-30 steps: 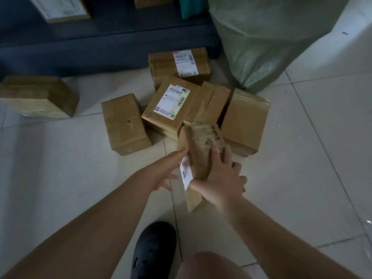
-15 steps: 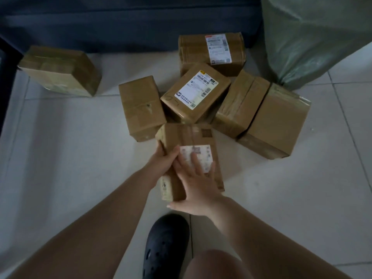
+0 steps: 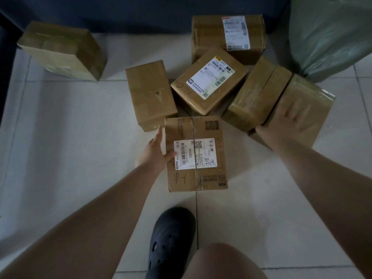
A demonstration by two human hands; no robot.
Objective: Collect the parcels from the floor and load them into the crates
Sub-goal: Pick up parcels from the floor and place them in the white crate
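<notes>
1. The green sack [image 3: 330, 35] is the biggest thing I see, 1 of it, touching the back of the pile; I judge a careless pull could drag it over.
2. I count 7 parcels, all on the tiled floor [image 3: 70, 137], and 0 crates in view.
3. The far-right parcel [image 3: 314, 109] has my right hand [image 3: 289, 121] spread flat on top, fingers open, gripping nothing. It touches its left neighbour [image 3: 255, 93], so I think lifting it 1-handed could topple that one.
4. The labelled parcel [image 3: 196, 154] lies nearest me; my left hand [image 3: 156, 150] clasps its left edge, thumb on the label. I judge that grip thin: it could slip or swing.
5. 1 black clog [image 3: 171, 240] sits just below; a dropped parcel would hit it.
</notes>
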